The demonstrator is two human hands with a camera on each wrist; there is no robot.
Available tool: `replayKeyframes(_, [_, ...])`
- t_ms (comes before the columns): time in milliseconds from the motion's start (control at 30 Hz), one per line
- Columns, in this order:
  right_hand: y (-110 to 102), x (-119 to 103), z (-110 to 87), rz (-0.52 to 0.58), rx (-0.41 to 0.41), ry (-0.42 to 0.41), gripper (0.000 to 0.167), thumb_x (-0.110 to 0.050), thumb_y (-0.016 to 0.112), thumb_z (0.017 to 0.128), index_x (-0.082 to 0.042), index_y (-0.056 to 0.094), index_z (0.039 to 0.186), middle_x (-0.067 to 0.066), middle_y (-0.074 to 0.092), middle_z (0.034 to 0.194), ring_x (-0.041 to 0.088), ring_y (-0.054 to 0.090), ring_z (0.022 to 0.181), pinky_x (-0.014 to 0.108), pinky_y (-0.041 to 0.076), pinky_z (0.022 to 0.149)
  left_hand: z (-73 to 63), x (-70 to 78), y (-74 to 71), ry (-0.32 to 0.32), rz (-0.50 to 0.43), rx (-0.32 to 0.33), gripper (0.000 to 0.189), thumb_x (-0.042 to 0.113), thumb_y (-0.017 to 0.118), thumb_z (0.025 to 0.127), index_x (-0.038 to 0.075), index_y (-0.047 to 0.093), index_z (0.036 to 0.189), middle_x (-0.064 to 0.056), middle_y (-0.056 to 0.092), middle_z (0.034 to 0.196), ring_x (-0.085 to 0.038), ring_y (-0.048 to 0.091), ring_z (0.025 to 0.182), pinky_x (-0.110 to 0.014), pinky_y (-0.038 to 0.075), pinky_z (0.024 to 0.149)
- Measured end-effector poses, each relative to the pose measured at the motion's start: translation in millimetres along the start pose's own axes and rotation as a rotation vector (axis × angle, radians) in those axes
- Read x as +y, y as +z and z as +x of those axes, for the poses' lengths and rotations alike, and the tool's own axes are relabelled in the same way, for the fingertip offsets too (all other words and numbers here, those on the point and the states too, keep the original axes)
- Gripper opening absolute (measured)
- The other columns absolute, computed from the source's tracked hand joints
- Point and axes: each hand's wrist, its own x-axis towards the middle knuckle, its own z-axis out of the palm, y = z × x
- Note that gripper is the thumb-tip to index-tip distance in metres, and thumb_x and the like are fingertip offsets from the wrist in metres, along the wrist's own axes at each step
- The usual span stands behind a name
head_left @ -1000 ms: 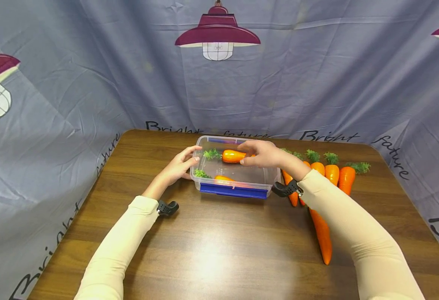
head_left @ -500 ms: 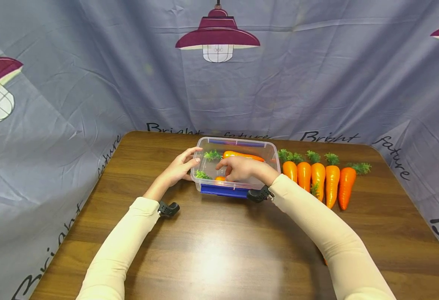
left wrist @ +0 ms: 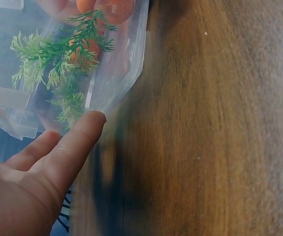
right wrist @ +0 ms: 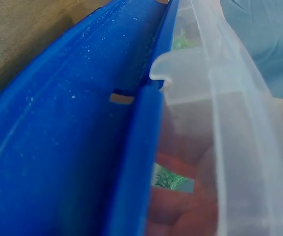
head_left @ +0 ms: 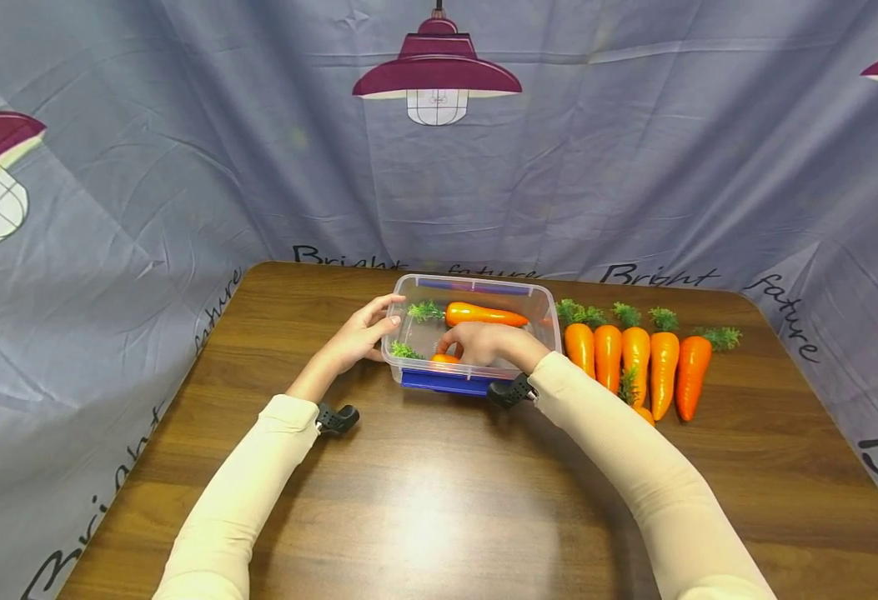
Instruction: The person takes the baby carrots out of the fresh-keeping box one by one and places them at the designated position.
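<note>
A clear plastic container [head_left: 546, 337] with blue clips stands toward the back of the table. An orange carrot [head_left: 486, 315] with green leaves lies along its back side. A second carrot [head_left: 446, 358] lies along the front wall, its leaves [head_left: 405, 350] at the left end. My right hand [head_left: 479, 343] reaches down inside and holds this front carrot, its thumb and fingers round the upper part. My left hand [head_left: 356, 340] rests its spread, mostly straight fingers against the container's left end; the left wrist view shows a finger [left wrist: 77, 147] at the clear wall.
Right of the container several carrots [head_left: 664, 371] lie side by side on the wooden table [head_left: 423, 475], leaves toward the back. One more carrot [head_left: 644, 414] lies closer, mostly hidden under the right sleeve. A grey printed curtain [head_left: 296, 150] hangs behind the table.
My right hand has moved left and toward the front inside the container, from the back carrot to the front one, uncovering the back carrot. My left hand has stayed at the left end.
</note>
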Motion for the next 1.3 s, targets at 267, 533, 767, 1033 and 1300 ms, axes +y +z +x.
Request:
replayKeyframes(267, [3.8, 7.9, -1.3, 0.01, 0.063, -0.069, 0.042, -0.008, 0.064, 0.093, -0.002, 0.061, 0.134, 0.018, 0.066, 0.132, 0.03, 0.069, 0.114, 0.039, 0.056, 0.103, -1.6, 1.3, 0.4, 0.006, 0.01, -0.004, 0.051, 0.025, 0.048, 0.109, 0.017, 0.034, 0.157, -0.03, 0.038, 0.153, -0.05, 0.052, 0.131, -0.051, 0.064, 0.08])
replayKeyframes(533, [5.2, 19.1, -14.4, 0.179, 0.178, -0.054, 0.051, -0.01, 0.066, 0.095, -0.002, 0.052, 0.144, 0.017, 0.062, 0.13, 0.028, 0.06, 0.109, 0.038, 0.052, 0.097, -1.2, 1.6, 1.6, 0.001, 0.023, 0.009, 0.052, 0.025, 0.049, 0.108, 0.015, 0.034, 0.157, -0.027, 0.04, 0.152, -0.046, 0.051, 0.131, -0.053, 0.063, 0.08])
replayKeyframes(767, [-2.3, 29.3, -32.5, 0.39, 0.337, -0.007, 0.059, -0.014, 0.068, 0.098, -0.003, 0.044, 0.15, 0.025, 0.062, 0.124, 0.031, 0.063, 0.103, 0.033, 0.059, 0.08, -0.9, 1.1, 0.5, 0.003, 0.006, 0.006, 0.052, 0.025, 0.048, 0.108, 0.016, 0.034, 0.157, -0.029, 0.039, 0.152, -0.05, 0.05, 0.131, -0.054, 0.063, 0.081])
replayKeyframes(1033, [-17.8, 39.6, -52.7, 0.78, 0.487, 0.095, 0.06, -0.017, 0.061, 0.102, -0.01, 0.035, 0.156, 0.026, 0.055, 0.129, 0.023, 0.066, 0.095, 0.037, 0.063, 0.076, -0.7, 1.2, 1.3, 0.005, 0.002, 0.002, 0.054, 0.024, 0.048, 0.108, 0.013, 0.031, 0.158, -0.03, 0.039, 0.152, -0.051, 0.052, 0.129, -0.052, 0.063, 0.081])
replayKeyframes(1300, [-32.8, 47.3, -77.8, 1.134, 0.539, 0.094, 0.061, -0.021, 0.054, 0.106, -0.011, 0.024, 0.159, 0.007, 0.056, 0.115, 0.01, 0.065, 0.076, 0.031, 0.061, 0.072, -1.9, 1.6, 2.2, 0.002, 0.011, 0.008, 0.052, 0.024, 0.048, 0.108, 0.015, 0.033, 0.157, -0.029, 0.04, 0.152, -0.051, 0.052, 0.129, -0.055, 0.062, 0.083])
